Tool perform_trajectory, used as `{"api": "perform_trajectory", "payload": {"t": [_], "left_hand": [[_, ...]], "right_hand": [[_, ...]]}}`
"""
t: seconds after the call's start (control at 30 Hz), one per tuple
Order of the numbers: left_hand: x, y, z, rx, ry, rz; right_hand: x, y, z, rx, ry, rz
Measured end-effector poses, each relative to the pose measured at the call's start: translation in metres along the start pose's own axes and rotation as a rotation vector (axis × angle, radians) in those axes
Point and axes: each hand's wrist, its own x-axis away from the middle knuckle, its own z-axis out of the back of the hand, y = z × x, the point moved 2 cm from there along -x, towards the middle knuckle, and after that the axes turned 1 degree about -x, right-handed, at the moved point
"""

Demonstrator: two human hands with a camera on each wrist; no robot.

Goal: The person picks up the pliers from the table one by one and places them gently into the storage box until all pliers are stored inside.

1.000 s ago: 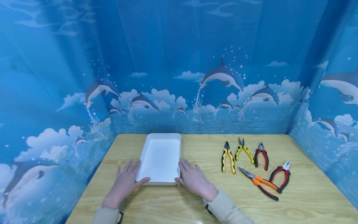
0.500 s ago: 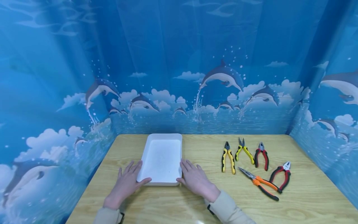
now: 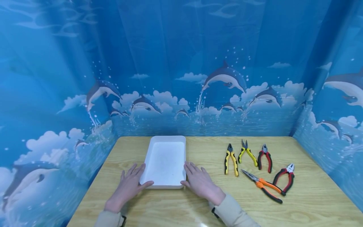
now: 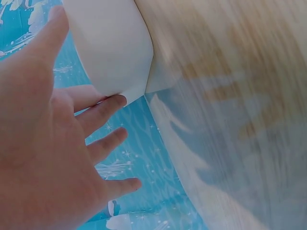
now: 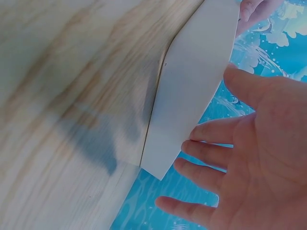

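A white rectangular tray (image 3: 165, 160) lies flat on the wooden table, nothing in it. My left hand (image 3: 127, 186) touches its near left corner, thumb on the front rim and fairly straight fingers along the left side. At the near right corner, my right hand (image 3: 200, 185) touches the tray the same way. In the left wrist view, the spread fingers of the left hand (image 4: 53, 129) meet the tray's outer wall (image 4: 112, 48). The right wrist view has the right hand (image 5: 244, 148) with extended fingers against the tray wall (image 5: 192, 91).
Several pliers lie on the right: yellow-black pliers (image 3: 235, 164), smaller yellow-green pliers (image 3: 250, 157), red-black pliers (image 3: 269, 160), another red-black pair (image 3: 290, 181) and orange-black long-nose pliers (image 3: 262, 184). A blue dolphin-print curtain (image 3: 175, 63) encloses the table (image 3: 210, 208).
The tray has slid slightly to the right, with both hands still touching it. The pliers have not moved.
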Motion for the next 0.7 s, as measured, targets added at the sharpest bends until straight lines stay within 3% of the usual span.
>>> {"api": "perform_trajectory", "payload": {"t": [0.7], "left_hand": [[0.001, 0.010, 0.000, 0.012, -0.016, -0.009]], "right_hand": [[0.009, 0.005, 0.004, -0.028, -0.010, -0.011]]}}
